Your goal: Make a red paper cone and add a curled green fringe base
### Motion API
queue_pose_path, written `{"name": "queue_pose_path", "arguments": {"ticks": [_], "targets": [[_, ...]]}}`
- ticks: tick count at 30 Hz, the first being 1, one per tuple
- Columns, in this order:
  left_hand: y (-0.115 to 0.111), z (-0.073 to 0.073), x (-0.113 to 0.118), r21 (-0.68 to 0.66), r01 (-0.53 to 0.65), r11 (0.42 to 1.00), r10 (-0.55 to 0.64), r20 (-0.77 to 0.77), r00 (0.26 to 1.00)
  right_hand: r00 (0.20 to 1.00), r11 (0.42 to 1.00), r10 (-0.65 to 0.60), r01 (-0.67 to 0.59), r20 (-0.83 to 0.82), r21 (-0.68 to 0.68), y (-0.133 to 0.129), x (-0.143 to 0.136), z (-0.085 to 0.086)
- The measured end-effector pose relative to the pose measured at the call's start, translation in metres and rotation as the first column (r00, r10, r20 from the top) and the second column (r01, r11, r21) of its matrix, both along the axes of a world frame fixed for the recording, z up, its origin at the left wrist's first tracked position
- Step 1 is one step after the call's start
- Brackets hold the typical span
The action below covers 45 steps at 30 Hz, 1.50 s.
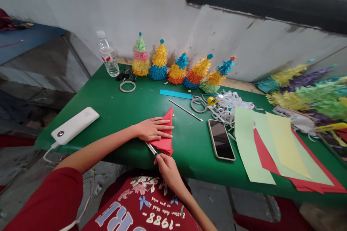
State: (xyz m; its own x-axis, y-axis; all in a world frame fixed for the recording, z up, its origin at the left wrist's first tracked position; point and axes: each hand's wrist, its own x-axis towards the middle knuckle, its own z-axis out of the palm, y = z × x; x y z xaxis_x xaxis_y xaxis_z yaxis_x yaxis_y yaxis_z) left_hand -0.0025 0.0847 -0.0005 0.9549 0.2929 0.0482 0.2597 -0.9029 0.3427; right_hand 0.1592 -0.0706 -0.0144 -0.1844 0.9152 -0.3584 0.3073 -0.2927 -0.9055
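Observation:
Folded red paper (166,145) lies in a pointed triangular shape near the front edge of the green table. Across it, my left hand (155,129) rests flat with its fingers spread, pressing on the paper. My right hand (166,168) is closed around a slim white cutter (151,148) at the table's front edge. The cutter points up and left, its far end beside the paper's lower left side, under or next to my left palm; its tip is hidden.
Fringed paper trees (158,61) stand along the wall beside a water bottle (110,57). A white power bank (75,125) lies left. To the right are a phone (221,139), white paper strips (227,106), a thin stick (185,110) and coloured sheets (249,148).

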Motion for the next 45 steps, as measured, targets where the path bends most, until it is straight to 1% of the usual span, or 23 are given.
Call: {"name": "queue_pose_path", "arguments": {"ticks": [9,13,15,17,19,21,22,23,24,25,27,29,30,31,32,34,36,37,39,41,43,44,45], "targets": [[0.001,-0.003,0.0,0.017,0.006,1.0,-0.006,-0.009,1.0,0.998,0.998,0.049,-0.051,0.048,0.039,0.007,-0.003,0.008],[0.001,-0.002,0.0,-0.002,0.004,1.0,-0.004,-0.005,1.0,0.987,0.987,0.15,-0.153,0.053,0.046,0.005,-0.006,0.012],[0.002,0.0,0.0,-0.022,0.0,1.0,-0.001,-0.014,1.0,0.988,0.987,0.145,-0.149,0.058,0.062,0.003,-0.005,0.015],[0.004,0.002,-0.002,-0.053,0.012,0.999,-0.013,-0.01,1.0,0.995,0.992,0.074,-0.08,0.068,0.092,0.002,0.004,0.018],[0.007,0.004,-0.004,-0.102,0.021,0.995,-0.018,0.034,0.999,0.998,0.994,0.034,-0.04,0.059,0.102,0.001,0.022,0.02],[0.009,0.004,-0.005,-0.168,-0.025,0.985,0.047,0.129,0.991,0.999,0.997,0.011,-0.014,0.035,0.073,-0.003,0.045,0.022],[0.01,0.003,-0.005,-0.207,-0.078,0.975,0.117,0.184,0.976,0.999,0.997,-0.035,0.033,0.026,0.068,-0.005,0.058,0.022],[0.01,0.002,-0.004,-0.25,-0.148,0.957,0.208,0.233,0.95,0.993,0.991,-0.112,0.11,0.025,0.078,-0.008,0.071,0.021],[0.01,0.001,-0.003,-0.3,-0.23,0.926,0.313,0.269,0.911,0.982,0.979,-0.183,0.179,0.035,0.092,-0.011,0.083,0.02],[0.009,0.0,0.0,-0.354,-0.319,0.879,0.425,0.282,0.86,0.966,0.962,-0.255,0.249,0.041,0.111,-0.014,0.093,0.018],[0.009,0.0,0.006,-0.456,-0.488,0.744,0.629,0.233,0.741,0.933,0.928,-0.356,0.347,0.051,0.138,-0.017,0.111,0.015],[0.011,0.005,0.013,-0.505,-0.617,0.603,0.758,0.123,0.64,0.91,0.908,-0.401,0.378,0.107,0.182,-0.015,0.124,0.013],[0.012,0.009,0.017,-0.505,-0.663,0.552,0.79,0.064,0.609,0.9,0.905,-0.404,0.367,0.166,0.216,-0.011,0.129,0.012],[0.014,0.013,0.02,-0.492,-0.696,0.523,0.803,0.012,0.595,0.883,0.905,-0.401,0.34,0.245,0.257,-0.007,0.132,0.013],[0.015,0.019,0.024,-0.469,-0.721,0.51,0.805,-0.036,0.592,0.854,0.905,-0.396,0.3,0.337,0.303,0.0,0.134,0.014],[0.015,0.03,0.034,-0.391,-0.764,0.513,0.794,-0.122,0.596,0.754,0.894,-0.398,0.19,0.522,0.407,0.015,0.134,0.015],[0.012,0.04,0.048,-0.268,-0.806,0.527,0.789,-0.198,0.582,0.624,0.851,-0.43,0.038,0.653,0.524,0.031,0.131,0.015],[0.01,0.044,0.056,-0.196,-0.825,0.53,0.794,-0.227,0.564,0.562,0.828,-0.439,-0.05,0.701,0.559,0.039,0.128,0.015],[0.004,0.049,0.073,-0.063,-0.85,0.523,0.811,-0.269,0.52,0.443,0.794,-0.462,-0.179,0.768,0.581,0.053,0.121,0.012],[0.0,0.051,0.086,0.023,-0.853,0.521,0.817,-0.305,0.49,0.368,0.773,-0.487,-0.24,0.792,0.587,0.061,0.115,0.009],[-0.001,0.052,0.091,0.068,-0.847,0.527,0.814,-0.327,0.48,0.357,0.743,-0.527,-0.246,0.771,0.622,0.063,0.109,0.006],[0.0,0.052,0.089,0.068,-0.844,0.531,0.811,-0.33,0.484,0.379,0.719,-0.549,-0.24,0.745,0.652,0.061,0.105,0.005],[0.003,0.052,0.084,0.048,-0.845,0.532,0.808,-0.327,0.491,0.423,0.691,-0.563,-0.231,0.71,0.685,0.058,0.101,0.005]]}}
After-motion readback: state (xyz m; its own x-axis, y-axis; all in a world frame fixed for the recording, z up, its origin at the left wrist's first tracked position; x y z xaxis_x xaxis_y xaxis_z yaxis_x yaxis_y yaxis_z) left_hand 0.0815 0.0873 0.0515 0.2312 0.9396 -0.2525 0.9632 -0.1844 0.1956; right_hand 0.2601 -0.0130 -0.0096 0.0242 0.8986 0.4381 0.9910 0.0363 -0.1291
